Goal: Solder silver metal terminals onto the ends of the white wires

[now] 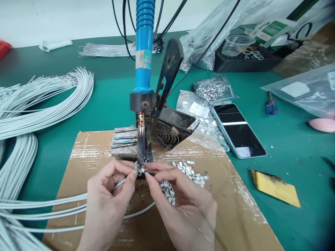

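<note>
Below the blue-handled soldering iron (141, 104), I have my left hand's (111, 198) fingers pinching a thin white cable (119, 184) and my right hand's (180, 198) fingertips closed around fine silvery wire (192, 222).

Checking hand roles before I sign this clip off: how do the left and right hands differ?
The left hand pinches a white cable and wears a ring. The right hand holds a thin wire that trails back along it, and no ring shows there. Both are ungloved, fingertips gathered close around the soldering iron's lower end.
</note>
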A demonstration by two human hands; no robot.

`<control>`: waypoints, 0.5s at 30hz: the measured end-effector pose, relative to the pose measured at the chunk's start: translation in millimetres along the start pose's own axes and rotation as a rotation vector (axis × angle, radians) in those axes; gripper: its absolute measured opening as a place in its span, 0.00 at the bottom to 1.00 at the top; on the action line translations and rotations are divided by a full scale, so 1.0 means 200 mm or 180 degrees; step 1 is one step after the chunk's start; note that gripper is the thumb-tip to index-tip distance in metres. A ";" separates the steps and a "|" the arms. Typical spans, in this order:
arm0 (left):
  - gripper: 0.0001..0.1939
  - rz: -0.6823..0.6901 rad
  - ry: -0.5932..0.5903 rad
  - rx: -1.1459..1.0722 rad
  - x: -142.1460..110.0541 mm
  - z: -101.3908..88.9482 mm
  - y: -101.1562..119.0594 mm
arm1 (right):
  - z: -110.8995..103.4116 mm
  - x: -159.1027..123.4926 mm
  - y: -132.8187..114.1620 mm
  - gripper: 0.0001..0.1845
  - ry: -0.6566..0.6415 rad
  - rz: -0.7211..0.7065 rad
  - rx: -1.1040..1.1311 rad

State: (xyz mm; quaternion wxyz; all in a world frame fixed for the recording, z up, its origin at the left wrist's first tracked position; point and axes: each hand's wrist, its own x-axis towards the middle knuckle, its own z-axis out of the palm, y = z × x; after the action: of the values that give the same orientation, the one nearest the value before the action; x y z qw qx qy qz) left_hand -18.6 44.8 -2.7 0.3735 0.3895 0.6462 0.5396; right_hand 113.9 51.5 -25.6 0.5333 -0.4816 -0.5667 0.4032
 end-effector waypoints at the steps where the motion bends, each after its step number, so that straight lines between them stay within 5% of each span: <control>1: 0.06 -0.0010 -0.0002 -0.0007 0.00 0.00 0.00 | 0.00 0.00 0.00 0.11 -0.0003 0.0005 -0.0008; 6: 0.06 -0.0088 -0.0076 0.0019 -0.04 -0.02 -0.02 | -0.12 -0.01 0.00 0.03 0.0718 0.0440 -0.0321; 11: 0.07 -0.0426 -0.0077 -0.0034 -0.13 -0.02 -0.04 | -0.40 -0.03 0.07 0.25 0.1104 0.1015 0.0872; 15: 0.09 -0.0594 -0.0072 -0.0030 -0.19 -0.02 -0.04 | -0.58 -0.10 0.18 0.26 0.1359 0.1330 0.0936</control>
State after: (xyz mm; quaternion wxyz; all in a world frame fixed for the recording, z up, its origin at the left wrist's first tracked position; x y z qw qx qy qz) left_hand -6.7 7.7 -7.2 0.4313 0.3319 0.6729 0.5010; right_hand 232.0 33.0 -52.5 0.6096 -0.5788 -0.2670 0.4713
